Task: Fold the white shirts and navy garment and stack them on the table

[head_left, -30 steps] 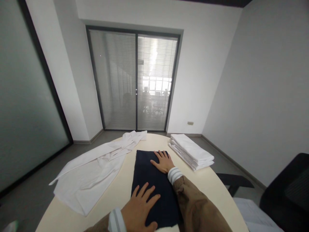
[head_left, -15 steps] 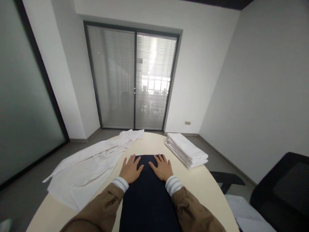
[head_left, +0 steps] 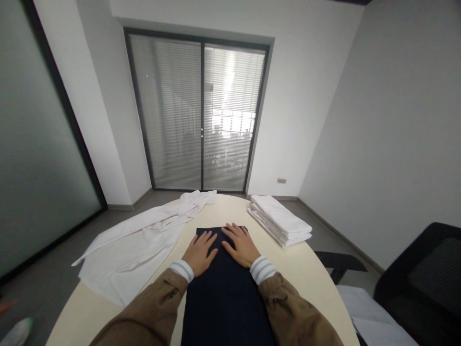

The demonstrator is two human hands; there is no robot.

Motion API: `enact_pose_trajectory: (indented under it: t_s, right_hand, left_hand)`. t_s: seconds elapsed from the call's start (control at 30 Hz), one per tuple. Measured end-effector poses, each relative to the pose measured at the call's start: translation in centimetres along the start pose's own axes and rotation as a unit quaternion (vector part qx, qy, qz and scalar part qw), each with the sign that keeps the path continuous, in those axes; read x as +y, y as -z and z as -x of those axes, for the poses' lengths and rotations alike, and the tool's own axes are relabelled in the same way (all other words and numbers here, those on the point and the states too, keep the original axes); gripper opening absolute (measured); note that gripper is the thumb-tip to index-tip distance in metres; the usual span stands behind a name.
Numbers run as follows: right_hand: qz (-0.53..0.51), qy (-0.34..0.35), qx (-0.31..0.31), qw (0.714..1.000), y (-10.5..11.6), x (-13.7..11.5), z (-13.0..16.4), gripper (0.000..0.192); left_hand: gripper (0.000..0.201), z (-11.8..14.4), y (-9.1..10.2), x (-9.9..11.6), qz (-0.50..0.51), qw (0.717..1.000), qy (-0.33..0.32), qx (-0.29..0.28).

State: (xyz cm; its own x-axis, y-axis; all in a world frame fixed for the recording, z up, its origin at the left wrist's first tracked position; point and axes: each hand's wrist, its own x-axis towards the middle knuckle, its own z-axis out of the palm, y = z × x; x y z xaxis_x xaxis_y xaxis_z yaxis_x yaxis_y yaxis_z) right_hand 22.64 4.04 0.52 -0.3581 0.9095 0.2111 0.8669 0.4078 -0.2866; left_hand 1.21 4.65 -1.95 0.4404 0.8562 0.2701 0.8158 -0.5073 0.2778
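Observation:
A dark navy cloth [head_left: 225, 298] lies flat in a long strip down the middle of the table, its far edge straight. My left hand [head_left: 200, 252] rests palm down on its left side near that edge, fingers stretched out. On the upper right part of the same cloth lies my right hand [head_left: 242, 244], flat with fingers spread. Neither hand grips anything. Whether the cloth is folded in layers cannot be made out, and its near end runs out of view between my sleeves.
On the round cream table [head_left: 295, 283], a loose white garment [head_left: 140, 250] spreads along the left side. A stack of folded white cloths [head_left: 281, 221] sits at the back right. A black chair [head_left: 425, 283] with papers [head_left: 374, 312] stands at the right. Behind is a glass door [head_left: 201, 115].
My left hand has slid slightly back from the far edge, uncovering the cloth's far left corner. My right hand has shifted up and inward, toward the far edge. Both remain flat.

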Motion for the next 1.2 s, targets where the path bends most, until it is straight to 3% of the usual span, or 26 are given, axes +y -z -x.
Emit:
enact_pose_trajectory:
  t_s: [0.1,0.33,0.47,0.57,0.63,0.73,0.83,0.9,1.0,1.1,1.2]
  right_hand:
    - [-0.017,-0.005,-0.059,0.998,-0.6,-0.3,0.0,0.064]
    - [0.011,-0.171,-0.024,0.985,-1.9,0.7,-0.6,0.073]
    - [0.020,-0.267,0.016,0.963,-1.8,2.1,-0.4,0.075]
    - [-0.006,-0.249,0.022,0.968,-2.0,3.7,-0.2,0.069]
    - [-0.044,-0.211,0.032,0.976,-2.2,4.8,-0.1,0.062]
    - [-0.120,-0.169,0.082,0.975,-2.5,6.2,-0.3,0.056]
    - [-0.218,-0.124,0.150,0.956,-2.5,7.2,-0.7,0.053]
    - [-0.272,-0.110,0.175,0.940,-2.4,7.5,-0.9,0.053]
    - [-0.357,-0.104,0.177,0.911,-2.2,7.6,-1.1,0.062]
    - [-0.487,-0.121,0.166,0.849,-2.0,7.2,-1.0,0.082]
    - [-0.607,-0.130,0.069,0.781,-1.6,6.6,-0.4,0.078]
  left_hand:
    - [0.058,-0.1,-0.7,-0.2,-0.002,0.998,0.060,-0.021]
    - [0.063,0.2,-1.1,-0.8,-0.002,0.982,0.187,0.040]
    - [0.061,0.2,-1.3,-1.7,0.053,0.982,0.168,0.061]
    - [0.058,-0.1,-1.5,-2.6,0.177,0.968,0.140,0.107]
    - [0.059,-0.4,-1.4,-3.1,0.294,0.935,0.130,0.147]
    - [0.069,-0.9,-1.3,-3.5,0.471,0.848,0.162,0.182]
    - [0.087,-1.2,-1.2,-3.7,0.602,0.747,0.232,0.160]
    - [0.091,-1.2,-1.2,-3.7,0.658,0.703,0.238,0.124]
    - [0.078,-1.0,-1.1,-3.6,0.689,0.690,0.185,0.123]
    - [0.065,-1.0,-0.5,-3.3,0.698,0.682,0.151,0.159]
    - [0.064,-1.0,0.2,-3.1,0.705,0.667,0.142,0.195]
